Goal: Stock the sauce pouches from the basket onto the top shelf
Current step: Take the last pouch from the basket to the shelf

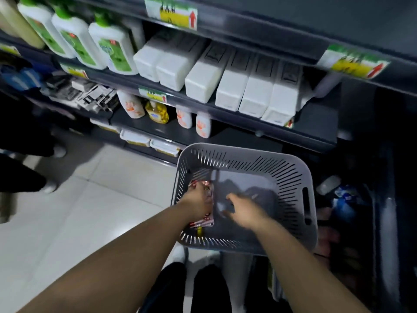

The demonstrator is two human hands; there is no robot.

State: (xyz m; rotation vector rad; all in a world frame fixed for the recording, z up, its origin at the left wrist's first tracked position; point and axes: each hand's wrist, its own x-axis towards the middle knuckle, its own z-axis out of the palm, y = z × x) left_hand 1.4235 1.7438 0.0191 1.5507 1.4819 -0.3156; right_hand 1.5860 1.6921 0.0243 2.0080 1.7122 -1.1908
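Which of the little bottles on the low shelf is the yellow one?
It is the yellow bottle, second from the left in that row. The other three bottles are white with orange markings.

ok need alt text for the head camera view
Both bare hands reach into a grey slotted basket: the left hand grasps red-and-white sauce pouches, the right hand hovers open. Behind stand dark shelves of white boxes and bottles.
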